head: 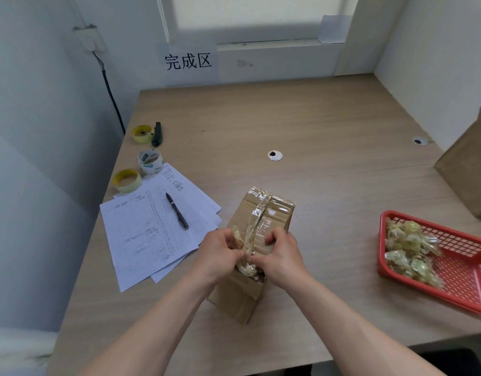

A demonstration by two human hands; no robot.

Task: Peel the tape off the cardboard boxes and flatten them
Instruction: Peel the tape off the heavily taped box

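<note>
A small brown cardboard box (271,213) stands on the wooden table (315,118), its top seam covered by clear tape. A crumpled strip of that tape (246,240) is lifted from the near end of the seam. My left hand (220,253) pinches the loose strip at the box's near top edge. My right hand (281,253) grips the box's near right corner, fingers curled over the top. Both hands hide the near end of the box top.
A red plastic basket (467,256) with wads of peeled tape sits at the right. Handwritten sheets (141,240) with a black pen (177,210) lie at the left, beside three tape rolls (149,161) and a utility knife (156,134). Another cardboard box (469,164) stands far right.
</note>
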